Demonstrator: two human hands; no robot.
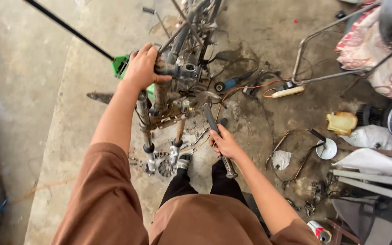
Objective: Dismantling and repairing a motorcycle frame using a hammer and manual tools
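Observation:
A stripped, rusty motorcycle frame (184, 50) stands on the concrete floor, with its front fork legs (147, 131) pointing down toward me. My left hand (142, 67) grips the steering head at the top of the fork. My right hand (223, 141) holds a long metal tool with a knurled grip (227, 168), its upper end angled toward the lower fork bracket (171, 119). My black-clad legs and one shoe (184, 161) stand just below the fork ends.
A green tool with a long black handle (120, 63) lies behind my left hand. An angle grinder (234, 82), a white power strip (287, 92), loose cables, a round mirror (327, 149), a yellow container (341, 122) and a tubular rack (336, 50) clutter the floor to the right.

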